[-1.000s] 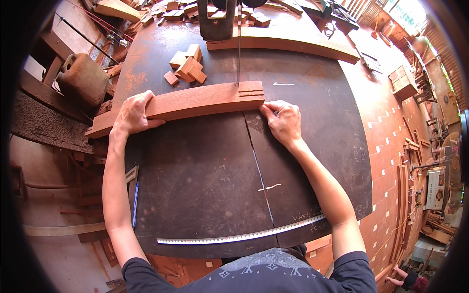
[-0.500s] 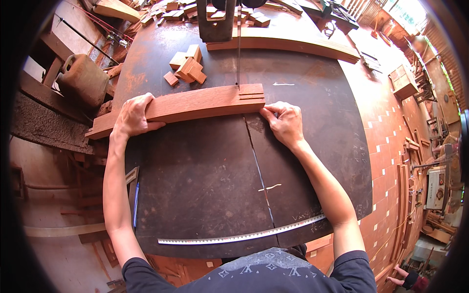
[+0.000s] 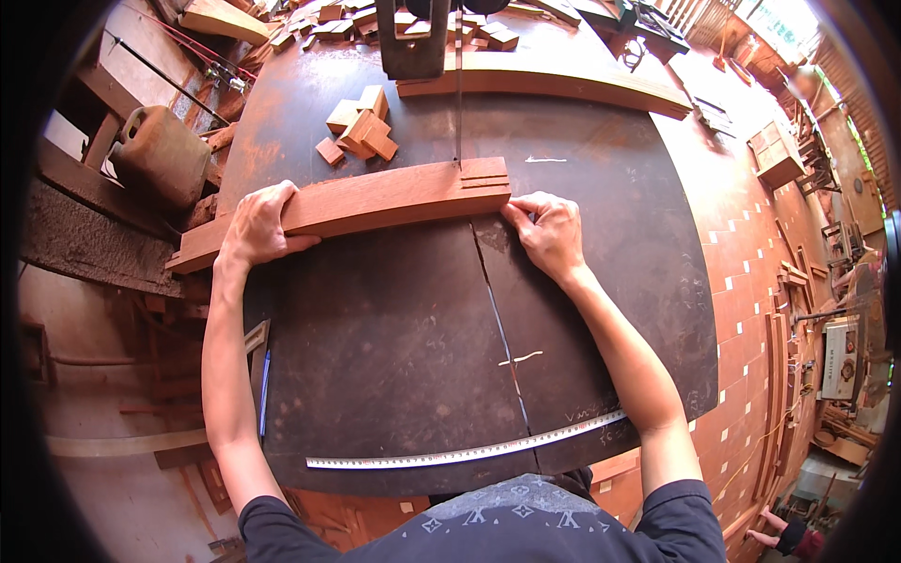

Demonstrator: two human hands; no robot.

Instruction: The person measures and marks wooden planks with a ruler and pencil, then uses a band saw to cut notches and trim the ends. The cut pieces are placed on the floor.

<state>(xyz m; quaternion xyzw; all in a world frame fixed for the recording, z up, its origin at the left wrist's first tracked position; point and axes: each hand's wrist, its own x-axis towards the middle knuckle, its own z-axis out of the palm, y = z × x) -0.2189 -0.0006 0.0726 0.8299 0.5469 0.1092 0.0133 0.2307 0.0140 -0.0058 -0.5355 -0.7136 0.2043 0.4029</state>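
Observation:
A reddish-brown wooden beam [image 3: 375,199] lies crosswise on the dark bandsaw table [image 3: 394,347]. Two parallel slots are cut in from its right end. My left hand [image 3: 258,223] wraps round the left part of the beam, thumb along its near side. At the beam's right end, my right hand [image 3: 549,233] has its fingers curled, thumb and forefinger pressed against the near corner. The thin upright saw blade [image 3: 459,122] comes down at the beam's far edge, just left of the slots; whether it is in the wood is hard to see.
Small wooden offcuts [image 3: 359,127] lie beyond the beam, left of the blade guide [image 3: 411,42]. A long wooden piece [image 3: 554,83] rests behind the blade. Along the near edge runs a white measuring strip [image 3: 450,460]. A blue pen [image 3: 265,394] sits at the left edge.

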